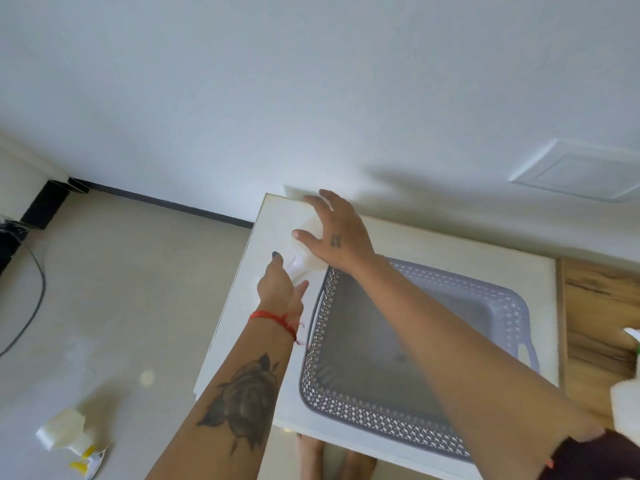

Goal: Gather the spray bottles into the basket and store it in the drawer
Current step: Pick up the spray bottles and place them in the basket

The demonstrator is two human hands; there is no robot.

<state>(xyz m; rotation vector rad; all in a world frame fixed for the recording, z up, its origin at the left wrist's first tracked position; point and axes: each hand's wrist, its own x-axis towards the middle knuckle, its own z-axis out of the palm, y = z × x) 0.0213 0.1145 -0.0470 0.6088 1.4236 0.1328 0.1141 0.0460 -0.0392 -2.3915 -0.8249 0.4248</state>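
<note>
I am reaching with both hands for a white spray bottle [306,237] that is lying on its side near the far left corner of the white table [450,244]. My right hand [334,233] is coming over the fat part of the bottle with its fingers spread apart, and I cannot tell if they are touching it yet. My left hand [277,287] is down by the bottle's nozzle end with its fingers loosely open, not squeezing anything. The gray basket [408,344] is sitting on the table just beside the bottle, and I am seeing nothing inside it. To do this well, I am thinking I should wrap my right fingers around the fat middle, because the bottle looks smooth and could roll away. Then I should lift it over the basket's rim and set it down gently. Another bottle [74,436] is lying on the floor to my left, and one more [625,403] is at the right edge by the wooden top [595,306]. Those are waiting too.
</note>
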